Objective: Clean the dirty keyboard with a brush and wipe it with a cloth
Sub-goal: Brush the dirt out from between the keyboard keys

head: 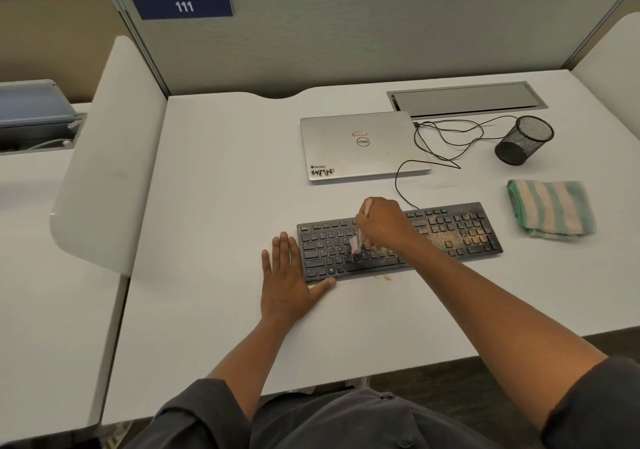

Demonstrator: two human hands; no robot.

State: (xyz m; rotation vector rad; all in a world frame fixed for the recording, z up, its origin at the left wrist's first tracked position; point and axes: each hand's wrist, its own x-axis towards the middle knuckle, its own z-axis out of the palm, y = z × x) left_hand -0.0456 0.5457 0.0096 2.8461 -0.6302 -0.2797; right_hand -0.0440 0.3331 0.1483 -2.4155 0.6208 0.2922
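Note:
A black keyboard lies on the white desk, its right half dusted with tan crumbs. My right hand grips a small brush; its wooden handle sticks up past my fist and its pale bristles touch the keys left of the middle. My left hand lies flat on the desk at the keyboard's left end, with the thumb along the front edge. A folded green-and-white striped cloth rests to the right of the keyboard.
A shut silver laptop lies behind the keyboard, with a black cable looping beside it. A black mesh pen cup lies tipped on its side at back right. A few crumbs sit on the desk before the keyboard. Grey partitions surround the desk.

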